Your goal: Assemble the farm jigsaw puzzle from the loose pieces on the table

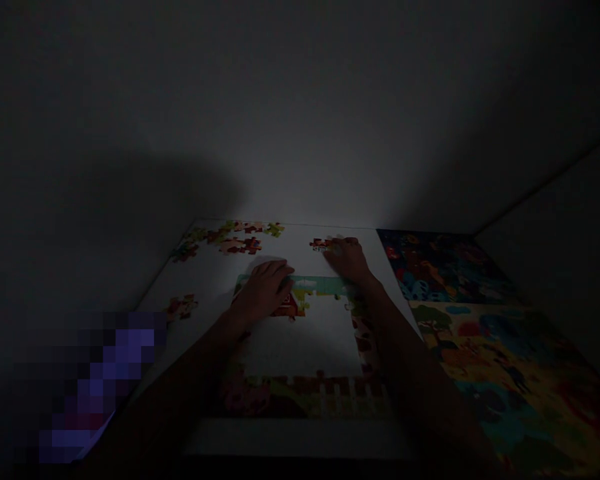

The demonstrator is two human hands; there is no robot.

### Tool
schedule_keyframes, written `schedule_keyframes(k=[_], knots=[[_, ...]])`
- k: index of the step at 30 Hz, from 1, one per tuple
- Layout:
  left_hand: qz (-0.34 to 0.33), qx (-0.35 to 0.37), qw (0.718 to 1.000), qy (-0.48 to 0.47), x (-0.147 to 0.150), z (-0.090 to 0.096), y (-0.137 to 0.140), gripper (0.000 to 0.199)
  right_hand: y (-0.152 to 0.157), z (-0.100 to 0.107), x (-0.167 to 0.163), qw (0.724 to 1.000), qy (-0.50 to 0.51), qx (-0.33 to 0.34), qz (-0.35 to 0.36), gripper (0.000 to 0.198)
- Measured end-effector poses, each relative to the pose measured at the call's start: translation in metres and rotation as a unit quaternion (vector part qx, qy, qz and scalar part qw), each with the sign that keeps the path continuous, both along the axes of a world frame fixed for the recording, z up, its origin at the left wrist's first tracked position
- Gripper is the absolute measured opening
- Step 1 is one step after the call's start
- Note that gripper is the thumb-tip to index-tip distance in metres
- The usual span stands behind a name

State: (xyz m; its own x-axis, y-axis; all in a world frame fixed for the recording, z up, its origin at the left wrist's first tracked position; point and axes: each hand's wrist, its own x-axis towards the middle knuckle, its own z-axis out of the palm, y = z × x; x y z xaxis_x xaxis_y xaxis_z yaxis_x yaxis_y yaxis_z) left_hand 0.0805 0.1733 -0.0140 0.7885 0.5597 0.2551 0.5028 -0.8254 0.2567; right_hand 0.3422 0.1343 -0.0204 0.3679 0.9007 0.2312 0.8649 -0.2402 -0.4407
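Observation:
A partly assembled jigsaw puzzle (325,285) lies on a white table, its border joined around a bare middle. A red barn section (286,307) shows at its upper left. Over that corner rests my left hand (266,288), fingers laid out and bent slightly, holding nothing that I can see. Beyond the top edge, my right hand (350,259) reaches to a small group of loose puzzle pieces (320,245). Its fingers curl down over a piece at the group's right side, which they partly hide. The picture is very dark.
More loose puzzle pieces (240,245) lie at the table's far left, and a few others (182,306) at its left edge. Two colourful animal pictures, a dark one (445,267) and a yellow one (505,360), lie on the right. A wall (300,133) rises behind.

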Motion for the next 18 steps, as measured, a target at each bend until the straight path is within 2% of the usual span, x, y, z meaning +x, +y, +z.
schedule_keyframes(k=[5, 11, 14, 18], knots=[[0.004, -0.009, 1.0, 0.006, 0.002, 0.011, -0.008, 0.026, -0.001, -0.008, 0.003, 1.0, -0.001, 0.026, -0.003, 0.047], [-0.031, -0.023, 0.999, -0.013, 0.005, 0.018, -0.015, 0.024, 0.001, -0.017, 0.009, 0.999, 0.007, 0.043, -0.001, 0.042], [-0.044, -0.021, 0.999, -0.017, 0.006, 0.016, -0.016, 0.025, -0.001, -0.014, 0.009, 0.998, 0.036, 0.054, 0.012, 0.042], [-0.043, -0.014, 0.999, -0.02, 0.007, 0.01, -0.015, 0.023, -0.003, -0.001, 0.0, 0.991, 0.09, 0.094, -0.022, 0.052]])
